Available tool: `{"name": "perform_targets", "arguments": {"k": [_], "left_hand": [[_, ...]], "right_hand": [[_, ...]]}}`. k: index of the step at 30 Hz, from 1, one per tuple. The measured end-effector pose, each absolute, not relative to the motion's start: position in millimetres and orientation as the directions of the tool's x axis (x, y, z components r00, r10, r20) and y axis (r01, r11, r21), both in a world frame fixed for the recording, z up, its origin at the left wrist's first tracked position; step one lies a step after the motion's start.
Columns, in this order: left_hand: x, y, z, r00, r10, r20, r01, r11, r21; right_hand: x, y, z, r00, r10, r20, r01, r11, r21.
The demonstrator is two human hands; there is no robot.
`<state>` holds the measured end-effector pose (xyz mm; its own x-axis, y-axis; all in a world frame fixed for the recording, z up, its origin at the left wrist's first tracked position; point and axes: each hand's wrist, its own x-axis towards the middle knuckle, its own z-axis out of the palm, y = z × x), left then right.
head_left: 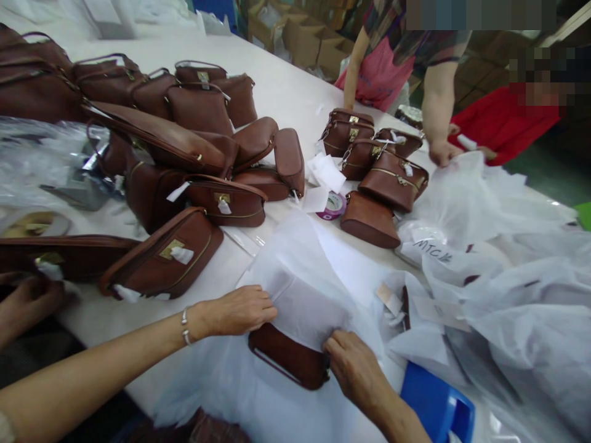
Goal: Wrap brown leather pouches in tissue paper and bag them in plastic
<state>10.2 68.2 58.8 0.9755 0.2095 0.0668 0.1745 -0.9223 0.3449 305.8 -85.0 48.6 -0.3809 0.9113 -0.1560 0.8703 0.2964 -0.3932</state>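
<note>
In front of me a brown handbag lies on a thin white sheet, partly covered by a pale white wrapping. My left hand, with a silver bracelet at its wrist, is closed on the wrapping's left edge. At the other end of the bag, my right hand pinches the same wrapping beside the bag's right corner. The upper part of this handbag is hidden under the wrapping.
Many brown handbags crowd the left of the table. A tape roll lies mid-table. White plastic bags and a blue container are at right. Co-workers' hands show at far left and upper right.
</note>
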Motion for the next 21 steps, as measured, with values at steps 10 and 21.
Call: {"name": "perform_targets", "arguments": {"k": [10, 21], "left_hand": [[85, 77, 78, 0.923, 0.239, 0.302, 0.147, -0.943, 0.298], [83, 57, 24, 0.971, 0.159, 0.177, 0.092, -0.936, 0.34]], "right_hand": [[303, -84, 39, -0.409, 0.902, -0.14, 0.886, 0.356, -0.299], [284, -44, 101, -0.002, 0.999, -0.033, 0.644, -0.024, -0.765]]}}
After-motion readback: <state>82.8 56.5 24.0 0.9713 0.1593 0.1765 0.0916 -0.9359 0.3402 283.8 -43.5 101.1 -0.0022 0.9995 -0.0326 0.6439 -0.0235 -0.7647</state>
